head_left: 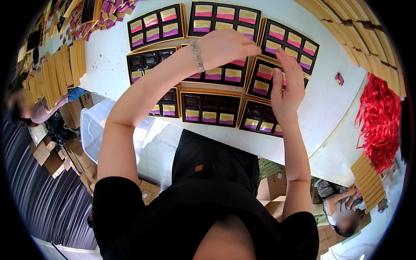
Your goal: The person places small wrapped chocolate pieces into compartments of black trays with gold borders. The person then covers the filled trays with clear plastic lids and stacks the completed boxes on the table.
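Several open gold-edged boxes with dark compartmented trays lie in rows on the white table (323,102). Across the middle of them stretches my left hand (225,48), back up, with its fingers pressed together and pointing right; whatever the fingertips hold is hidden. My right hand (288,89) hovers over the right-hand middle box (263,71), thumb and fingers apart. Small chocolates in gold-and-pink and gold-and-purple wrappers fill the far boxes (225,17). The near middle box (210,106) has wrapped pieces in its front row and bare dark compartments behind.
A loose wrapped chocolate (339,79) lies at right. Beyond it are red ribbons (379,125) and stacked gold boxes (368,43). More gold boxes (56,76) and a wrapper pile (108,17) stand left. A clear plastic bin (91,134) sits below. Other people work at both sides.
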Motion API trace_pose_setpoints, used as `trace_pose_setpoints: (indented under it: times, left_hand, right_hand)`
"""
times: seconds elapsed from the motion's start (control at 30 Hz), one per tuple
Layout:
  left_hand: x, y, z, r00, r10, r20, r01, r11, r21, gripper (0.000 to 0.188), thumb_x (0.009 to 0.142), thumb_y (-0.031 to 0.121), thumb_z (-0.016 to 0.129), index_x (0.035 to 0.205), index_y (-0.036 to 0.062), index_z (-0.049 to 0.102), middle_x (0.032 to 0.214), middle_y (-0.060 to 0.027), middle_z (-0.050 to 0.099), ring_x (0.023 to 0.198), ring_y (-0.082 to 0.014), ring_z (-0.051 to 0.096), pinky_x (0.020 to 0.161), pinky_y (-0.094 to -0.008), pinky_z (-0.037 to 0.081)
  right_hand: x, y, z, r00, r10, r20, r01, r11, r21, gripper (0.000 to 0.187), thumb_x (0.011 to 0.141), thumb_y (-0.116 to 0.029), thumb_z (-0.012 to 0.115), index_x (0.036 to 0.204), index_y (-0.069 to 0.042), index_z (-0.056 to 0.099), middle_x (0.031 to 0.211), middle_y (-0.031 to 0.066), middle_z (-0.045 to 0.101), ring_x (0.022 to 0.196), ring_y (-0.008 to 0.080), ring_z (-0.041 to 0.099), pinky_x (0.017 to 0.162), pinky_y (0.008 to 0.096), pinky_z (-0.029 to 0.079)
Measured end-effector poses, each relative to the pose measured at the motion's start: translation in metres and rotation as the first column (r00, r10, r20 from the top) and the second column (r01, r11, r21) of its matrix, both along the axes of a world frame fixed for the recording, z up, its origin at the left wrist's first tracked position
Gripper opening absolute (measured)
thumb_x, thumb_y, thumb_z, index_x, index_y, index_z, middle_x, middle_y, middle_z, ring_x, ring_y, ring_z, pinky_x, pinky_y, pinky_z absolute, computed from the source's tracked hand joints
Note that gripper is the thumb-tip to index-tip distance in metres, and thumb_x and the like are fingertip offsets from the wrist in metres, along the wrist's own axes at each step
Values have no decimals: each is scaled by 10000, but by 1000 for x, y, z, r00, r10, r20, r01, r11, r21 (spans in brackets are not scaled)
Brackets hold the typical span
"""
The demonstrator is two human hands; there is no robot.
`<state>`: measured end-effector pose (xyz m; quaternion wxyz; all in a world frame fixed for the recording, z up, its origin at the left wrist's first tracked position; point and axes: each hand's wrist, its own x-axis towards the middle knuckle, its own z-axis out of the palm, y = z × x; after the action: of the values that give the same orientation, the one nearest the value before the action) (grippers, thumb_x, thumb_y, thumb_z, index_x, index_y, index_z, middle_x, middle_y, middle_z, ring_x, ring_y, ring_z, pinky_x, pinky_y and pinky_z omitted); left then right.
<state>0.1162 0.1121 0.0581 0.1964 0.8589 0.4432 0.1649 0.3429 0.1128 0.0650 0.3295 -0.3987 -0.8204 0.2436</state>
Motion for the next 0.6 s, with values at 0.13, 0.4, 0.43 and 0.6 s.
trace_pose_setpoints:
  times: [0.13, 0.4, 0.43, 0.6]
  left_hand:
    - [-43, 15, -4, 970, 237, 48, -242, 950, 199, 385, 786, 18, 661, 1158, 117, 658, 1091, -89, 689, 959, -282, 663, 813, -365, 556]
    - [-127, 128, -30, 853, 522, -18, -495, 819, 289, 372, 821, 86, 638, 1191, 69, 609, 1148, -125, 648, 1120, -302, 585, 925, -391, 472]
    - [-128, 143, -43, 875, 483, -38, -440, 824, 357, 384, 827, 80, 621, 1211, 71, 606, 1171, -115, 650, 1142, -292, 583, 944, -392, 464]
    - [-105, 170, -73, 812, 564, -150, -279, 600, 750, 440, 827, 90, 623, 1263, 46, 585, 1148, -88, 665, 1082, -265, 610, 937, -428, 473]
  right_hand:
    - [-16, -19, -9, 918, 238, 319, -244, 970, -21, 525, 818, -186, 714, 1294, -27, 558, 1373, 119, 549, 1297, 305, 496, 1103, 523, 343]
    - [-31, -25, -13, 785, 355, 508, -365, 927, -84, 653, 822, -422, 674, 1321, -23, 540, 1427, 87, 495, 1365, 257, 421, 1151, 610, 198]
    - [-32, -22, -12, 803, 352, 481, -363, 929, -74, 590, 833, -386, 678, 1287, -27, 564, 1392, 89, 526, 1338, 260, 451, 1147, 602, 225]
    - [-71, 78, -22, 976, 117, 184, -141, 982, 124, 347, 869, -205, 671, 1161, -27, 613, 1255, 147, 604, 1176, 328, 562, 1019, 476, 438]
